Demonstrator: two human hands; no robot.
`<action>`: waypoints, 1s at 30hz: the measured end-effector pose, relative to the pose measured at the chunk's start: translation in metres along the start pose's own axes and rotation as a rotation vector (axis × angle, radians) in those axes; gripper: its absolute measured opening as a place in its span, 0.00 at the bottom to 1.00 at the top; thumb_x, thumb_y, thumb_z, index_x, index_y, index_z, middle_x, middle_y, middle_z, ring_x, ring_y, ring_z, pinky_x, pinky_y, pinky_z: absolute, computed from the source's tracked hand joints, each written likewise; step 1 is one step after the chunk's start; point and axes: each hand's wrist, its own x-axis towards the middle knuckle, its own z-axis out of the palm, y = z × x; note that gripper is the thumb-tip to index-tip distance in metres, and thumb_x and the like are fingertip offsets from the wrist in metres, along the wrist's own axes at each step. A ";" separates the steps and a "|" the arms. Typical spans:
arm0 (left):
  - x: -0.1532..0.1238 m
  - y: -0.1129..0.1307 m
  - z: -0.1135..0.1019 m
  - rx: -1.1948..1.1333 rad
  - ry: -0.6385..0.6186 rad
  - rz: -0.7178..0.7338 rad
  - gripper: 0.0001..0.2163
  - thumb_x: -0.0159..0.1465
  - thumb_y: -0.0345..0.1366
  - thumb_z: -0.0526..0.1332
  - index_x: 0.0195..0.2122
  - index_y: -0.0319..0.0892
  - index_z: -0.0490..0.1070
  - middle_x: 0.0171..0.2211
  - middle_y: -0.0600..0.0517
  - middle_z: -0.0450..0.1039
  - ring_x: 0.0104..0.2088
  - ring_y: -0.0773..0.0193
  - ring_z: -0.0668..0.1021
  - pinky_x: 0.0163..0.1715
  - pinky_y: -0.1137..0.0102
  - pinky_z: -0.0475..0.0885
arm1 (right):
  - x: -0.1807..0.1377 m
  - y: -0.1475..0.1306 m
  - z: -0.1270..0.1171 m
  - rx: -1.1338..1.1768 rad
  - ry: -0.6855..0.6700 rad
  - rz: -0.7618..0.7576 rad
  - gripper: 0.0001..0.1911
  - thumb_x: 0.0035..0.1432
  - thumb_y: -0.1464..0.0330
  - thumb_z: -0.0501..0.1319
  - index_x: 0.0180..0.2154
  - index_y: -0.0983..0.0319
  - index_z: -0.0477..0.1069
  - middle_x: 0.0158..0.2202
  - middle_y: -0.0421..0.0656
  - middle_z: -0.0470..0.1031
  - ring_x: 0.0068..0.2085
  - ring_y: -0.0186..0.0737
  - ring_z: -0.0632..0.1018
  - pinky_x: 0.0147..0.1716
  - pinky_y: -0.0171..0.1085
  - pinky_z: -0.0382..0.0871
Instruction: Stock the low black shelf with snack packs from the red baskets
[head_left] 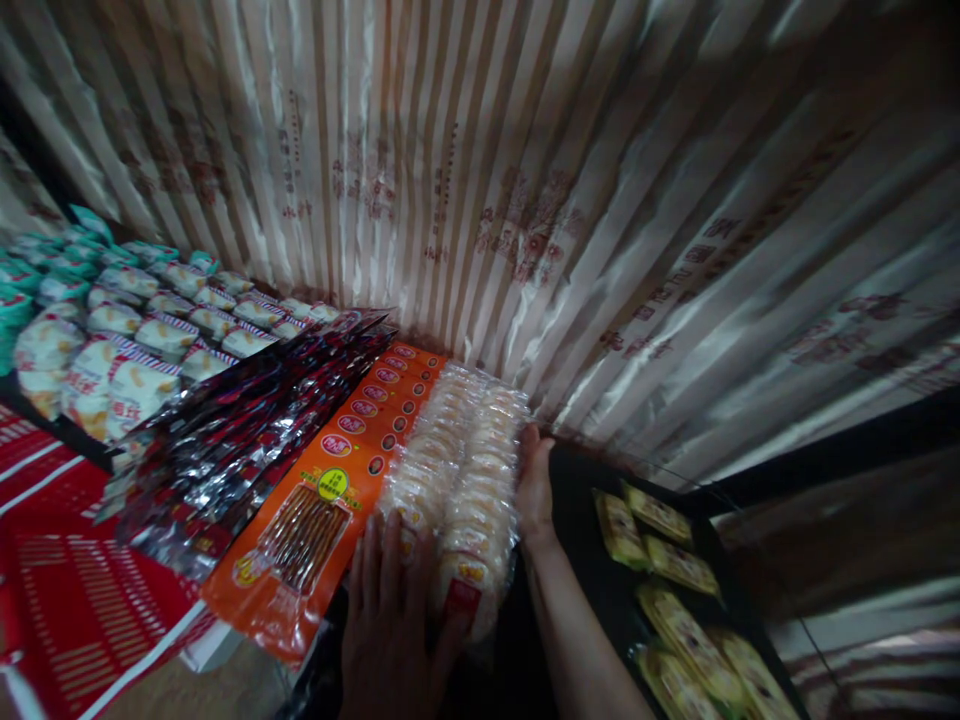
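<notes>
Two rows of clear packs of round pale rice crackers point(457, 460) lie on a display surface. My left hand point(390, 620) lies flat, fingers spread, on the near end of these packs. My right hand point(534, 490) presses against the right side of the cracker rows, fingers pointing away from me. Neither hand is closed around a pack. Just left of the crackers runs a row of orange snack packets point(330, 500) with brown sticks showing through a window.
Shiny dark red packets point(247, 430) lie left of the orange ones, and white and green snack bags point(112, 340) further left. A black tray point(592, 570) at right holds yellow packets point(675, 600). A striped satin curtain point(525, 200) hangs behind. Red printed material point(67, 600) lies at lower left.
</notes>
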 end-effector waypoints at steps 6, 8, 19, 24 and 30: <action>0.004 -0.003 -0.002 -0.009 0.014 0.001 0.34 0.58 0.44 0.59 0.63 0.43 0.49 0.64 0.42 0.49 0.63 0.44 0.53 0.55 0.52 0.59 | -0.002 0.000 0.009 0.003 -0.015 -0.012 0.32 0.55 0.45 0.47 0.55 0.53 0.62 0.56 0.38 0.67 0.59 0.42 0.64 0.59 0.49 0.54; 0.005 -0.003 -0.003 -0.016 0.007 -0.008 0.33 0.58 0.44 0.59 0.63 0.43 0.49 0.64 0.42 0.49 0.63 0.45 0.53 0.56 0.52 0.58 | -0.002 0.000 0.010 0.001 -0.015 -0.012 0.32 0.55 0.45 0.47 0.55 0.54 0.62 0.56 0.39 0.67 0.59 0.42 0.64 0.58 0.49 0.55; 0.007 -0.007 -0.005 0.023 -0.006 0.005 0.32 0.59 0.45 0.58 0.62 0.41 0.51 0.64 0.41 0.46 0.63 0.43 0.53 0.56 0.52 0.58 | 0.000 0.006 0.011 0.006 0.025 -0.020 0.33 0.54 0.45 0.49 0.55 0.54 0.61 0.57 0.39 0.66 0.58 0.42 0.65 0.58 0.47 0.55; 0.008 -0.010 -0.006 0.046 -0.008 0.020 0.32 0.59 0.46 0.58 0.62 0.41 0.50 0.64 0.41 0.48 0.62 0.45 0.53 0.55 0.54 0.59 | 0.002 0.010 0.010 -0.009 0.042 -0.031 0.32 0.55 0.46 0.48 0.56 0.53 0.59 0.58 0.37 0.65 0.59 0.41 0.64 0.58 0.47 0.56; 0.010 -0.011 -0.007 0.050 -0.018 0.022 0.31 0.59 0.46 0.58 0.62 0.40 0.52 0.64 0.40 0.48 0.62 0.44 0.54 0.55 0.54 0.59 | 0.006 0.013 0.008 -0.030 0.028 -0.030 0.32 0.55 0.45 0.48 0.56 0.54 0.60 0.55 0.38 0.69 0.58 0.41 0.64 0.59 0.47 0.54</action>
